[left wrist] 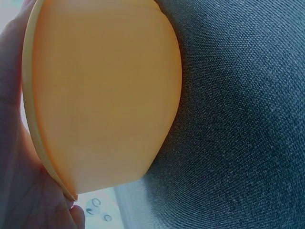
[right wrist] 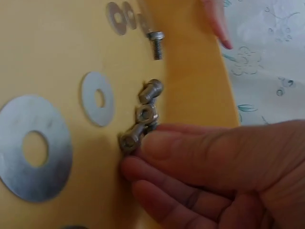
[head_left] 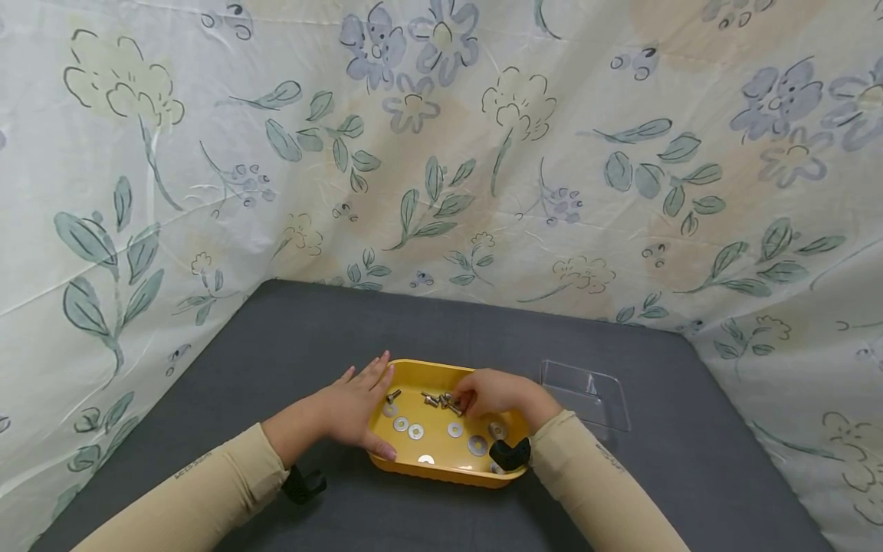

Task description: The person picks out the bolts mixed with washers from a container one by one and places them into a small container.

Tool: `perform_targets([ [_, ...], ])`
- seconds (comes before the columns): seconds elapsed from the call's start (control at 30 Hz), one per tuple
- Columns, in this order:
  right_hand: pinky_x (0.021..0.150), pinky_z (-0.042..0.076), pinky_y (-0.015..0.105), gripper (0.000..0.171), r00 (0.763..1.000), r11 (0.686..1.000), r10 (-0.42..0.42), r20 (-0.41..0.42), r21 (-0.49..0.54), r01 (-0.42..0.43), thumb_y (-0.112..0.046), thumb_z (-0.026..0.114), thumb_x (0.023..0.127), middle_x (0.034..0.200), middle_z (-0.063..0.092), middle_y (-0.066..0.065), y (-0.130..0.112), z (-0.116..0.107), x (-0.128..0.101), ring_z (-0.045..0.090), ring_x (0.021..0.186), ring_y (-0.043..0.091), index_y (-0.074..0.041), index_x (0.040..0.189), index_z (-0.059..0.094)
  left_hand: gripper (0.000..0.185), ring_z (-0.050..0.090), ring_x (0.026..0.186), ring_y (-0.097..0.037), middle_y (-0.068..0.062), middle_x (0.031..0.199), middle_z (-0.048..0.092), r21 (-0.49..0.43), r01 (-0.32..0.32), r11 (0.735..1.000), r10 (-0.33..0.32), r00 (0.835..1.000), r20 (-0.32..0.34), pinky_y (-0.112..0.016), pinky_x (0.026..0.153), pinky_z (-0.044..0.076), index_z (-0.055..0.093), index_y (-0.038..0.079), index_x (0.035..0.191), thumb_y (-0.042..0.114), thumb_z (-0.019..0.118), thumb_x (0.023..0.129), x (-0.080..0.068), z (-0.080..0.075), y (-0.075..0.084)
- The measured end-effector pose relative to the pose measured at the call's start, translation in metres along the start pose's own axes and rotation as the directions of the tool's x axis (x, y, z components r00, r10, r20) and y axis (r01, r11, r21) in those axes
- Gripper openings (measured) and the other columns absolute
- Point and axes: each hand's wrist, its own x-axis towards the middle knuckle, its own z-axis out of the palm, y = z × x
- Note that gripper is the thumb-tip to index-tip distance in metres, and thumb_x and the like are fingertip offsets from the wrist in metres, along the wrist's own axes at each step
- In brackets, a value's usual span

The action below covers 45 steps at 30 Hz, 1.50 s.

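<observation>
The right hand [head_left: 493,395] curls its fingers [right wrist: 190,152] around a small cluster of bolts [right wrist: 143,117] lying inside the yellow tray [head_left: 441,468], just left of the fingertips. The left hand [head_left: 355,410], fingers straight, rests against the tray's left rim.

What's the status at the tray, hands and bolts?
Left hand flat against the tray rim, steadying. Right hand pinching the bolts inside the tray. Washers loose beside them; nothing in the way.
</observation>
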Motion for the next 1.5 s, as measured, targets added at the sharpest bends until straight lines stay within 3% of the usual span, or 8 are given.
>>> perform_targets([
  [0.47, 0.061, 0.044, 0.022, 0.023, 0.999, 0.998, -0.053, -0.008, 0.015, 0.053, -0.01, 0.071, 0.08, 0.075, 0.057, -0.003, 0.006, 0.012, 0.011, 0.05, 0.064, 0.008, -0.01, 0.101, 0.064, 0.126, 0.0, 0.14, -0.025, -0.01, 0.152, -0.011, -0.002, -0.012, 1.0, 0.012, 1.0, -0.001, -0.054, 0.108, 0.01, 0.006, 0.005, 0.147, 0.082, 0.054, 0.059, -0.001, -0.002, 0.002],
  [0.73, 0.061, 0.045, 0.021, 0.015, 0.998, 0.998, -0.063, -0.017, -0.011, 0.063, -0.007, 0.07, 0.08, 0.073, 0.055, -0.006, 0.006, 0.017, 0.017, 0.05, 0.063, 0.007, -0.013, 0.091, 0.062, 0.126, -0.001, 0.14, -0.024, -0.009, 0.152, -0.011, -0.009, -0.004, 1.0, 0.004, 1.0, 0.002, -0.053, 0.108, 0.01, 0.006, 0.006, 0.147, 0.082, 0.055, 0.059, -0.001, -0.002, 0.002],
  [1.5, 0.059, 0.043, 0.02, 0.014, 0.999, 0.995, -0.04, -0.027, -0.096, 0.037, -0.012, 0.072, 0.078, 0.068, 0.052, -0.007, 0.003, 0.016, 0.017, 0.048, 0.06, 0.006, -0.014, 0.086, 0.061, 0.126, -0.001, 0.14, -0.023, -0.009, 0.152, -0.012, -0.009, -0.001, 1.0, 0.001, 1.0, 0.004, -0.053, 0.108, 0.009, 0.006, 0.007, 0.147, 0.082, 0.054, 0.058, 0.0, -0.001, 0.001],
])
